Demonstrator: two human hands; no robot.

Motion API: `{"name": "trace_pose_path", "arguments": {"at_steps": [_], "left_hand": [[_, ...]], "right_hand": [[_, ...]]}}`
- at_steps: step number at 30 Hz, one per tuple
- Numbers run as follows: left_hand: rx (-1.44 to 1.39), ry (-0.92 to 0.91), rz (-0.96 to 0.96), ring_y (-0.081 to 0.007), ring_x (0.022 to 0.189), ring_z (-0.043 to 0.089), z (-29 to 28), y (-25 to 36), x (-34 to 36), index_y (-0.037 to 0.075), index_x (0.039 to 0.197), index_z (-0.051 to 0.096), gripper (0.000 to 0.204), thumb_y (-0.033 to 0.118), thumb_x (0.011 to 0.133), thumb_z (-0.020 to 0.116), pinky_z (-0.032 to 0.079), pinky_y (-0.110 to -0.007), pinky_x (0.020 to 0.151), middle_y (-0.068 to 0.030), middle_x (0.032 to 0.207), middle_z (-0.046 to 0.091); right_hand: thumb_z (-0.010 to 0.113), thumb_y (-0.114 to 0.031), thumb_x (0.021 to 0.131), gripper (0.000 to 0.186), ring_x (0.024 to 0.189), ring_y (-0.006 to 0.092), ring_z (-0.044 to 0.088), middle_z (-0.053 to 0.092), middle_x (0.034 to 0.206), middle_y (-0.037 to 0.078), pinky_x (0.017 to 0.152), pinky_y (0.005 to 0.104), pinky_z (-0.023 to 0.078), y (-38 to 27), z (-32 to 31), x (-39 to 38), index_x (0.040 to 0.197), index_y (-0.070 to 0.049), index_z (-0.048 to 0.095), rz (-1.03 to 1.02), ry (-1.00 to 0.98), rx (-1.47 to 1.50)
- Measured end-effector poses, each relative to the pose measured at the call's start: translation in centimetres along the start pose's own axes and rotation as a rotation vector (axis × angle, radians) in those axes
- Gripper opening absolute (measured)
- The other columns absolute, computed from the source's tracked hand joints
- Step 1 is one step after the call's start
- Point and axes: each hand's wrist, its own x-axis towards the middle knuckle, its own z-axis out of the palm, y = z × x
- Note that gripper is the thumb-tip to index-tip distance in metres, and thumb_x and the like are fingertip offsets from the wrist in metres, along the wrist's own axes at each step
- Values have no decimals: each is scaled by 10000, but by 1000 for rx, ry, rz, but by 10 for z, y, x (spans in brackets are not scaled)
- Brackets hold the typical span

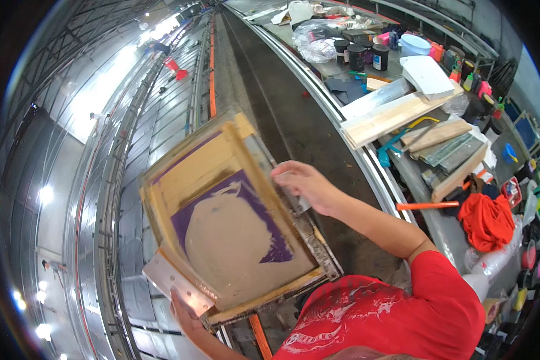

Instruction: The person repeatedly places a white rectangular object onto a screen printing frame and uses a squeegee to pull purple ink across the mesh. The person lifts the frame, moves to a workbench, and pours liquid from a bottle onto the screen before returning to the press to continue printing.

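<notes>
A wooden screen-printing frame [276, 293] is held tilted in front of me. Its mesh shows a yellowish area, a purple area [276, 240] and a wide smear of grey-beige paste [228, 231]. My right hand [311, 187] is closed on the frame's right side, at a metal fitting [300, 207]. At the lower left corner, my left hand [185, 315] grips a shiny metal plate [175, 277] with screw-like spots; its fingers are partly hidden behind the plate, which looks joined to the frame.
A long printing table [156, 138] runs away on the left, with red objects [175, 69] on it. To the right, a cluttered bench holds dark jars [356, 57], wooden boards [396, 117], a red cloth [487, 221] and an orange bar [427, 205]. A dark floor aisle [288, 102] lies between.
</notes>
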Motion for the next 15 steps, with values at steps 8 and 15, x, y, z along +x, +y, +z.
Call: {"name": "trace_pose_path", "arguments": {"at_steps": [8, 15], "left_hand": [[-90, 64, -1, -321, 1387, 414, 90, 35, 185, 9, 1520, 365, 831, 520, 936, 662, 370, -455, 1127, -163, 1550, 394], [156, 204, 47, -322, 1409, 393, 206, 78, 310, 46, 1545, 334, 847, 584, 948, 603, 334, -445, 1163, -150, 1589, 344]], "right_hand": [[703, -267, 950, 302, 867, 80, 534, 623, 976, 1, 747, 252, 414, -19, 27, 258, 1171, -75, 628, -28, -334, -43], [677, -243, 958, 227, 843, 58, 519, 593, 900, -28, 732, 243, 410, -20, 28, 432, 1101, -70, 643, -30, -162, 88]]}}
